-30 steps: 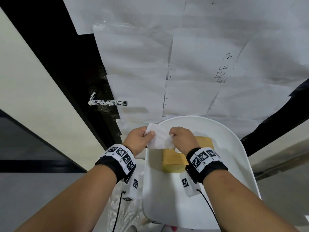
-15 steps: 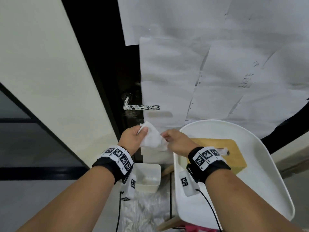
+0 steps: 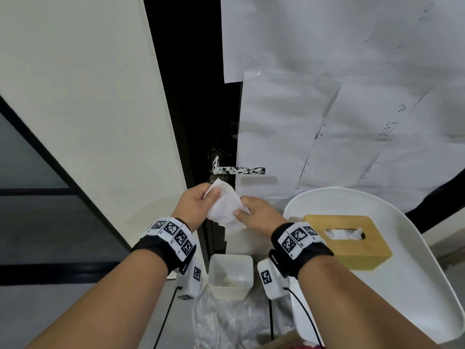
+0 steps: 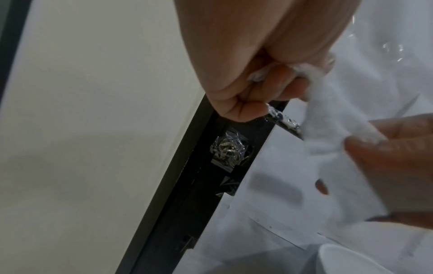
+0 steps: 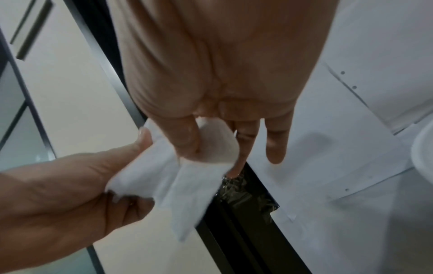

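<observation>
A white tissue point(image 3: 224, 209) hangs between both hands just below a door handle point(image 3: 239, 170) smeared with black and white. My left hand point(image 3: 198, 206) pinches the tissue's upper left edge between thumb and curled fingers; the left wrist view shows that pinch on the tissue point(image 4: 328, 103). My right hand point(image 3: 256, 215) pinches the tissue's right side with thumb and forefinger, while its other fingers point(image 5: 276, 140) stay straight. In the right wrist view the tissue point(image 5: 187, 178) sags between the two grips.
A wooden tissue box point(image 3: 349, 245) sits on a white chair seat point(image 3: 415, 285) at the right. A small white bin point(image 3: 230, 274) stands on the floor below my hands, with crumpled plastic point(image 3: 226, 321) in front. White paper sheets point(image 3: 327, 109) cover the black door.
The hands have carried the tissue left, away from the tissue box and off the chair, to just below the door handle. The view has swung left and closer to the door.
</observation>
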Demonstrator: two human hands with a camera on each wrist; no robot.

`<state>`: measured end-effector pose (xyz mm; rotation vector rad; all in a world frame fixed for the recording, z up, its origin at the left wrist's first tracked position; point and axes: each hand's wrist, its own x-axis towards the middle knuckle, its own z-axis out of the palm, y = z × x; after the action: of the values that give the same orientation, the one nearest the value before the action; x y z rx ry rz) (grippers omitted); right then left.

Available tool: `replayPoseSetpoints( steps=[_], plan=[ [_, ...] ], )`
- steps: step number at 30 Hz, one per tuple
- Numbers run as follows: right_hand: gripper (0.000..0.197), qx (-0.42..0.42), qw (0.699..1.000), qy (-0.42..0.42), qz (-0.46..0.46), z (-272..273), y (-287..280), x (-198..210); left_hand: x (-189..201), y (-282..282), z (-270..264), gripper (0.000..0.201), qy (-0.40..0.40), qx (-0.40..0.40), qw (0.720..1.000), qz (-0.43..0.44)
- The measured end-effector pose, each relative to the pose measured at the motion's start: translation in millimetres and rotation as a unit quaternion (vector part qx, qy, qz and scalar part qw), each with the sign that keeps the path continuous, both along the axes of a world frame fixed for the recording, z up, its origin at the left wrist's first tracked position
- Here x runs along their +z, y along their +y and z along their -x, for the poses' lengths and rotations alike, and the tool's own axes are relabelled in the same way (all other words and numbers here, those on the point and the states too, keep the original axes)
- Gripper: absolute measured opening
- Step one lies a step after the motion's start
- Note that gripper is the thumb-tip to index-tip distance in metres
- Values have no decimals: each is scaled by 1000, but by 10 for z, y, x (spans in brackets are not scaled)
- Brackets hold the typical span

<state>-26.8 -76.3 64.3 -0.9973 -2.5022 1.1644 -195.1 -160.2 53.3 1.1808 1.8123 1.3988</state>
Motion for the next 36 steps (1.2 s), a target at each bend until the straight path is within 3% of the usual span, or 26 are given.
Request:
replayPoseSetpoints(
  steps=[3,6,10,17,19,25,29,32,36],
  plan=[
    [24,-50,997,52,26,-65,112,85,-7,17,77,29,58,70,995,32],
    [27,-44,986,133,89,-128,175,252,-10,21,102,22,102,94,988,69],
    [28,-45,983,167,63,-105,277,382,29,118,15,21,126,100,984,75],
    [26,-148,944,288,62,-213,327,557,64,282,25,22,182,174,967,34],
    [37,-162,939,300,36,-205,353,597,72,293,93,30,182,201,962,35],
    [29,-220,932,280,-73,-2,415,585,125,239,297,55,166,231,959,21],
    [22,-205,949,138,-198,108,537,350,109,184,366,58,188,207,960,3],
    [17,-187,943,109,-252,128,575,170,139,151,360,56,215,193,957,-37],
    [15,-164,940,66,-291,157,611,56,133,147,351,55,253,174,951,-27]
  ],
)
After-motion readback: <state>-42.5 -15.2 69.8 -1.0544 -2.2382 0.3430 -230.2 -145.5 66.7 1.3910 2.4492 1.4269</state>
